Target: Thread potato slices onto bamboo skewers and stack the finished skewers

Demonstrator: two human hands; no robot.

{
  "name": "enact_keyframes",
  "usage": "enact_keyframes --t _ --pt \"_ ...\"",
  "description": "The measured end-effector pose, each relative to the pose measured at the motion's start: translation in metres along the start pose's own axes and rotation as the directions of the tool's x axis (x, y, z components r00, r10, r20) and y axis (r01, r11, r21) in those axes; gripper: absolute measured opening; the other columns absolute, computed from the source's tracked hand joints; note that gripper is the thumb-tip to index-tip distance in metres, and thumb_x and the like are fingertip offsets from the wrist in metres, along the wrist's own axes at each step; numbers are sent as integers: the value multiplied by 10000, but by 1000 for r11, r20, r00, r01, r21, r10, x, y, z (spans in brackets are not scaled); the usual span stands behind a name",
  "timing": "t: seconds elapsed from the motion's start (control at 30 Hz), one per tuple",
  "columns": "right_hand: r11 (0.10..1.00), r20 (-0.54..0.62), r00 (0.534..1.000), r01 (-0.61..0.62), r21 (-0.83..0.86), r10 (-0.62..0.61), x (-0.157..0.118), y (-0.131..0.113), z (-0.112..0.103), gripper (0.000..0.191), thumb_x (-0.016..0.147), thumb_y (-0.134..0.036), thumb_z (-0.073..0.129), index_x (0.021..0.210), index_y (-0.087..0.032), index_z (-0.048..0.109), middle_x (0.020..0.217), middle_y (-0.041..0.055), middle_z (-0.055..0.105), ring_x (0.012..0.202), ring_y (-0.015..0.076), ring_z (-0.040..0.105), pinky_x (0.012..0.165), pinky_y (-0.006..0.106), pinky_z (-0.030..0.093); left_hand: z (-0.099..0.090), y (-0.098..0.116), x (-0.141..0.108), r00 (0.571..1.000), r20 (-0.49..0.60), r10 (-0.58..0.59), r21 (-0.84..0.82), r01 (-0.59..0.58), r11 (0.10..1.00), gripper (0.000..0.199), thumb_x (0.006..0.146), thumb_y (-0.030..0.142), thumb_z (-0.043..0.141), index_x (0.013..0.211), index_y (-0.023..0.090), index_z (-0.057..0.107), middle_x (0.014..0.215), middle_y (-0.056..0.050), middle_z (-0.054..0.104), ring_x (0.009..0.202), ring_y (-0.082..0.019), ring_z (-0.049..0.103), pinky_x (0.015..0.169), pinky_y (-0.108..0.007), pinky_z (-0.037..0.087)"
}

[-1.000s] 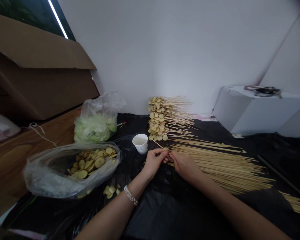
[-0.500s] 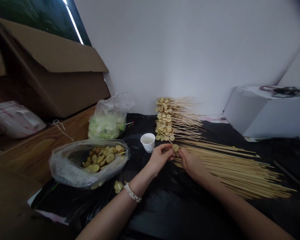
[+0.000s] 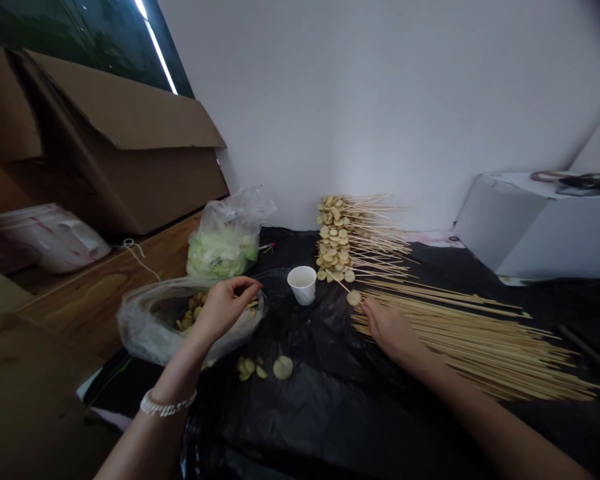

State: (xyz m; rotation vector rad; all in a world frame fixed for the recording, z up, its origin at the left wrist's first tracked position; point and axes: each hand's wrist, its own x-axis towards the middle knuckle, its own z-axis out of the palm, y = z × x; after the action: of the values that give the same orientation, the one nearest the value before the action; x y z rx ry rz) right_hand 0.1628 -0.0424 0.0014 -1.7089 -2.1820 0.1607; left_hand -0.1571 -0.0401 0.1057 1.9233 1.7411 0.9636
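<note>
My right hand (image 3: pixel 387 325) is closed around a thin wooden skewer (image 3: pixel 341 285) that carries one round yellowish slice (image 3: pixel 353 298). Over the clear plastic bag (image 3: pixel 145 320) of slices hangs my left hand (image 3: pixel 227 303), thumb and fingertips curled near each other; whether anything small is between them cannot be made out. It hides part of the slices (image 3: pixel 187 313). Loose slices (image 3: pixel 283 367) lie on the black sheet in front of the bag. Bare skewers (image 3: pixel 480 340) spread out beside and under my right hand. Filled skewers (image 3: pixel 335 240) are stacked behind it.
A white paper cup (image 3: pixel 303 287) stands between the bag and the skewers. Behind the open bag sits a knotted bag (image 3: pixel 223 250) of pale green pieces. A cardboard box (image 3: pixel 145 180) is at left, a white box (image 3: pixel 520 227) at right.
My left hand has moved left from the skewer to above the bag of slices, uncovering loose slices on the sheet. My right hand still holds the skewer. The view has shifted slightly.
</note>
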Motion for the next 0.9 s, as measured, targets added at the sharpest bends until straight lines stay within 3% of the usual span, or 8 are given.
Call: enact_keyframes --t 0.07,0.17,0.33,0.5,0.73,0.9 --pt "1000 10 1000 -11 -2 11 0 -1 -1 280 962 -290 266 947 -177 521 721 70 638 655 189 585 565 269 256 -12 -25 2 999 -49 -7 263 19 965 305 784 425 546 874 183 708 845 -56 714 789 -220 630 710 -298 453" --pt "1000 19 1000 -16 -1 16 0 -2 -2 268 959 -282 276 947 -178 523 718 66 637 647 183 581 565 266 254 -16 -49 3 998 -37 -42 471 55 880 356 810 434 493 975 193 695 975 -77 710 892 -249 632 771 -316 446" --pt "1000 5 1000 4 -3 -4 0 0 -1 275 961 -287 272 935 -182 525 723 64 638 643 178 575 558 264 247 -2 -62 7 989 -78 -126 711 143 688 499 848 510 392 1141 176 620 1076 -154 659 976 -312 604 770 -369 449" --pt "1000 -3 1000 -1 -2 1 0 0 -1 275 964 -293 276 930 -188 528 714 60 635 641 175 577 561 264 253 13 -63 11 992 -98 -81 791 127 599 488 862 525 359 1009 151 636 984 -165 645 971 -311 590 782 -372 440" --pt "1000 4 1000 4 6 -4 1 0 -1 250 961 -281 294 907 -194 522 729 57 642 663 172 588 573 256 271 19 -77 15 1000 16 -7 716 -7 698 281 866 401 448 1019 201 575 975 -92 628 879 -219 605 775 -308 421" --pt "1000 6 1000 -9 -6 9 0 -1 -2 259 964 -289 287 911 -193 521 725 59 644 657 176 589 565 259 261 15 -85 19 997 73 19 734 -67 676 287 896 399 389 984 211 586 965 -86 629 863 -226 610 747 -305 421"
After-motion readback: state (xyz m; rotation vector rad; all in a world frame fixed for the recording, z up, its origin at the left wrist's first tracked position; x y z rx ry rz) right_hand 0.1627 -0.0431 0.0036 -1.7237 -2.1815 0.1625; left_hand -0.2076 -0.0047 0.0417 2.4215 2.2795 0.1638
